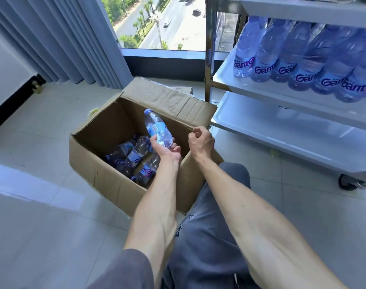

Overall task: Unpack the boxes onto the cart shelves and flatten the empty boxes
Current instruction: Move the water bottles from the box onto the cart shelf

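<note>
An open cardboard box (98, 170) stands on the tiled floor in front of my knees. Several water bottles (134, 157) lie loose at its bottom. My left hand (164, 148) holds one clear water bottle (157, 127) by its lower end above the box, cap pointing up and away. My right hand (200, 140) hovers over the box's right edge with its fingers curled and nothing in them. To the right stands the white cart (261, 126), with several blue-labelled bottles (299, 59) standing on its middle shelf. Its lower shelf (282, 130) is bare where visible.
A second piece of cardboard (184, 89) lies behind the box by the cart's metal post (209, 49). A grey curtain (59, 38) and a floor-level window (161, 24) are at the back. A cart caster (349, 182) sits at the right.
</note>
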The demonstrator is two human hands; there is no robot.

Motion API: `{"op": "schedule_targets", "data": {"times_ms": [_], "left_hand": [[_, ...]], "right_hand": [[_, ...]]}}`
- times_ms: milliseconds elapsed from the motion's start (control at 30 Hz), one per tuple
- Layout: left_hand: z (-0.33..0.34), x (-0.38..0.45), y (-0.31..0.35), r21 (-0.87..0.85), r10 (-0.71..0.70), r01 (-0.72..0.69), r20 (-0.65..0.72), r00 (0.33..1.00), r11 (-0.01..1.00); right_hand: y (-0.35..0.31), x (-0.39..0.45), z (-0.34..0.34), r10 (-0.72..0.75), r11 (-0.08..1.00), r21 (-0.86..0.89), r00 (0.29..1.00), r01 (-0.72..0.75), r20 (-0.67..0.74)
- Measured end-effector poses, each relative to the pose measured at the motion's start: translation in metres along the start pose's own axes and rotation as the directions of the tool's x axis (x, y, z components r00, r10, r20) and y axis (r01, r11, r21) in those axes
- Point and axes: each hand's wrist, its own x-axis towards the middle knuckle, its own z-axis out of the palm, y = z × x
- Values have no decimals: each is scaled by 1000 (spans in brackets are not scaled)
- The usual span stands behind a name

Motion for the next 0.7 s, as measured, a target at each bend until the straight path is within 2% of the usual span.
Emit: {"op": "schedule_targets", "data": {"times_ms": [167, 267, 367, 433, 500, 600, 667, 700], "left_hand": [[-9, -35, -3, 131, 80, -91, 87, 993, 987], [-10, -62, -6, 215, 107, -154, 216, 970, 964], [-9, -90, -17, 218, 123, -214, 368, 922, 952], [-8, -105, -27, 232, 77, -201, 454, 888, 952], [-11, -116, -41, 262, -24, -149, 557, 830, 953], [-24, -129, -62, 326, -242, 1, 701, 670, 945], [-33, -137, -75, 379, -358, 89, 734, 577, 921], [-36, -142, -81, 404, -401, 124, 730, 553, 906]], "right_hand": [[-16, -20, -28, -65, 994, 78, 995, 71, -81], [-26, -28, -46, -82, 987, 130, 989, 97, -121], [-36, -26, -62, -61, 977, 197, 995, 77, -84], [-45, -24, -73, -46, 971, 235, 998, 53, -35], [-50, -23, -87, -33, 964, 264, 999, 39, -28], [-45, -29, -111, -47, 937, 345, 998, 54, -30], [-35, -37, -129, -71, 911, 403, 996, 85, -51], [-28, -43, -138, -75, 898, 428, 995, 98, -71]]}}
